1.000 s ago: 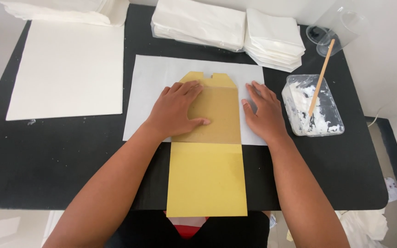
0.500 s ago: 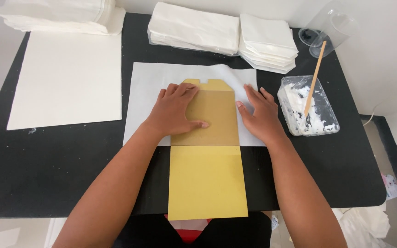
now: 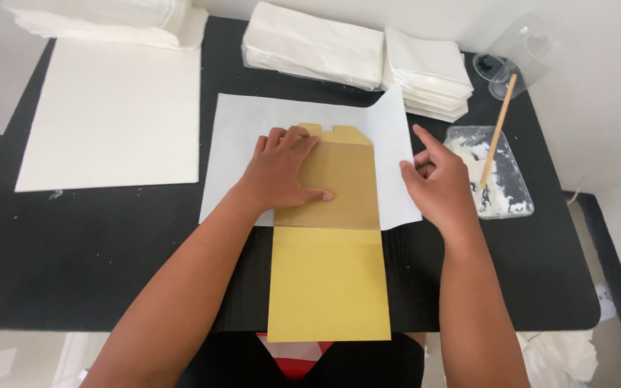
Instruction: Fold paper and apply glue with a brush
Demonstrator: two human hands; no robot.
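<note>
A folded card lies in the middle of the black table [image 3: 73,251]. Its brown upper half [image 3: 343,183] rests on a white paper sheet [image 3: 235,144], and its yellow lower half [image 3: 328,284] reaches past the table's near edge. My left hand [image 3: 282,172] lies flat on the brown half, fingers spread, pressing it down. My right hand [image 3: 440,183] pinches the right edge of the white sheet. That edge is lifted and curls up over the card's right side.
A large white sheet [image 3: 116,115] lies at the left. Stacks of white paper [image 3: 318,43] line the back edge. At the right a clear tray of white paste [image 3: 497,183] holds a wooden stick [image 3: 497,129], with a clear cup [image 3: 522,57] behind it.
My right hand has gone from lying flat beside the card to lifting the sheet's right edge upward. My left hand stays pressed on the brown half.
</note>
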